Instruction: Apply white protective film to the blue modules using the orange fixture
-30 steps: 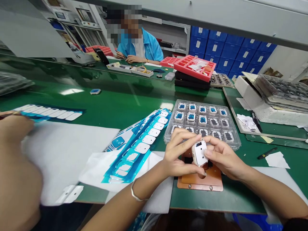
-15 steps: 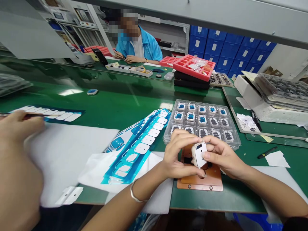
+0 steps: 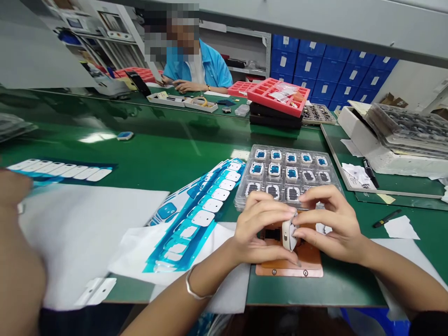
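Note:
Upright between my two hands is a small white rounded-square device case (image 3: 287, 236), seen nearly edge-on. My left hand (image 3: 257, 228) is closed around it, with fingers along the top edge and thumb below. Thumb and fingertips of my right hand (image 3: 332, 224) are closed on its right face, which they partly hide. Directly beneath is an orange fixture plate (image 3: 290, 269) with screws at its front edge. Behind my hands sits a clear plastic tray (image 3: 241, 193) of similar cases, some showing blue. Left of my hands lie blue film strips (image 3: 203, 218) bearing white stickers.
At far left, a co-worker's blurred arm (image 3: 21, 252) reaches over a white foam sheet (image 3: 94, 224). Another person in blue (image 3: 213, 63) sits across the bench. A red compartment tray (image 3: 259, 98) stands behind; a pen (image 3: 387, 218) and torn paper (image 3: 402, 227) lie right.
The case has turned from showing its white face to nearly edge-on. My right fingers have shifted and spread around its right side. The co-worker's arm at left has drawn back.

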Tool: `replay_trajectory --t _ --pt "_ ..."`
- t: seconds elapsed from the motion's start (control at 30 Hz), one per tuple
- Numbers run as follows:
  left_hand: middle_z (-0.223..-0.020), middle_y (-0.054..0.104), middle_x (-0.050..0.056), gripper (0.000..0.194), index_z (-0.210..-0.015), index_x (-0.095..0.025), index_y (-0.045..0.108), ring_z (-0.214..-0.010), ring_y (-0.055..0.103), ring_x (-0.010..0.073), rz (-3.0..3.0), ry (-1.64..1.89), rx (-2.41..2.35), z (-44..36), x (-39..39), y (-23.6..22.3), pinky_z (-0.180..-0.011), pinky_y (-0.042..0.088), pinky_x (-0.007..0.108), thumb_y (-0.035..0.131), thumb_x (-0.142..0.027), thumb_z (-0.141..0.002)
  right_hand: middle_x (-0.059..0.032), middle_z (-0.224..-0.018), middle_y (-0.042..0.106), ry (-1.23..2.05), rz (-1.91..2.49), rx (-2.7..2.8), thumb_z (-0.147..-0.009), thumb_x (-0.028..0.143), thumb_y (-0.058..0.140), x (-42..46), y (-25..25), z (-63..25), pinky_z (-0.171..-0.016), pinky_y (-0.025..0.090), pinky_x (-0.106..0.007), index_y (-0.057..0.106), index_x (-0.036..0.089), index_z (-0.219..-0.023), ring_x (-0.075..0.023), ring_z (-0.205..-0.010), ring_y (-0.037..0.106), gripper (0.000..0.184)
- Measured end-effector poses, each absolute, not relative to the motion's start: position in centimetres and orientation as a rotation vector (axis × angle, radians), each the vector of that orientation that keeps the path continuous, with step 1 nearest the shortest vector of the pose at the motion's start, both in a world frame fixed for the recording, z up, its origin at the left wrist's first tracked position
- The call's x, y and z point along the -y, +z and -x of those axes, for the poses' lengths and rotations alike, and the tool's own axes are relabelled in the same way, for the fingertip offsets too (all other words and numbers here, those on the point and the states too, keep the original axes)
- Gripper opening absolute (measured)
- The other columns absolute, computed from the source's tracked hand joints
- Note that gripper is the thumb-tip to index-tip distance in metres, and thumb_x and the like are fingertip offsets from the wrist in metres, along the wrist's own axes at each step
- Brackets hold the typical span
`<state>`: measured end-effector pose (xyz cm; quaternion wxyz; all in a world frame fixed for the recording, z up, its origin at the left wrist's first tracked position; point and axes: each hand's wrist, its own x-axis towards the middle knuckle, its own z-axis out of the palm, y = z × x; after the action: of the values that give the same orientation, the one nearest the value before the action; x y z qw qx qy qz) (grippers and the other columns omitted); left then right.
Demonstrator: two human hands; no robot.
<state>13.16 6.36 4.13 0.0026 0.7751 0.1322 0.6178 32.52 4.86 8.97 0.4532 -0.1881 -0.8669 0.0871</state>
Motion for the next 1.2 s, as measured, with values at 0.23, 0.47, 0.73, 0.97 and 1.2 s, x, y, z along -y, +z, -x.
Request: replay_trajectory --t 0.23,0.47,0.73,0.97,1.2 --pt "-0.09 0.076 0.004 0.05 -0.107 -0.018 0.06 -0.077 0.067 0.0165 -2.466 1.827 -0.379 -13.4 -6.1 4.3 -0.069 0.05 0.032 0.076 -0.054 -0.077 -0.0058 -0.109 0.054 0.619 0.491 2.183 -0.087 0.032 0.075 -5.3 9.7 -33.0 -0.085 0.054 -0.034 0.065 0.019 -0.084 -0.0166 -0.095 0.057 0.017" --pt "-0.094 0.076 0.007 0.054 -0.108 -0.016 0.061 -0.08 0.068 0.0168 -2.421 1.817 -0.354 -13.2 -6.3 3.8 -0.071 0.05 0.032 0.077 -0.055 -0.076 -0.0049 -0.11 0.055 0.901 0.487 2.179 -0.082 0.028 0.08 -5.7 10.1 -33.7 -0.091 0.052 -0.035 0.064 0.019 -0.08 -0.0162 -0.098 0.059 0.018" --pt "-0.092 0.075 0.007 0.057 -0.111 -0.017 0.06 -0.081 0.068 0.0179 -2.325 1.894 -0.345 -13.1 -6.8 3.8 -0.071 0.051 0.033 0.077 -0.057 -0.074 -0.0012 -0.084 0.068 0.893 0.367 2.194 -0.088 0.017 0.074 -5.7 10.3 -34.0 -0.077 0.049 -0.032 0.064 0.02 -0.09 -0.0148 -0.079 0.062 0.011" --pt "-0.093 0.074 0.007 0.052 -0.106 -0.016 0.06 -0.082 0.065 0.0164 -2.375 1.881 -0.302 -13.3 -6.7 3.9 -0.07 0.05 0.032 0.08 -0.052 -0.074 -0.0021 -0.083 0.068 1.027 0.399 2.226 -0.088 0.022 0.075 -6.0 10.3 -34.3 -0.075 0.049 -0.031 0.064 0.019 -0.093 -0.0149 -0.079 0.061 0.013" --pt "-0.093 0.073 0.006 0.046 -0.103 -0.018 0.062 -0.09 0.067 0.0186 -2.444 1.809 -0.293 -13.2 -6.3 4.1 -0.076 0.059 0.033 0.084 -0.043 -0.071 -0.0046 -0.088 0.072 0.892 0.253 2.437 -0.095 0.011 0.061 -6.8 10.7 -34.7 -0.082 0.047 -0.035 0.064 0.018 -0.084 -0.0157 -0.084 0.062 0.013"
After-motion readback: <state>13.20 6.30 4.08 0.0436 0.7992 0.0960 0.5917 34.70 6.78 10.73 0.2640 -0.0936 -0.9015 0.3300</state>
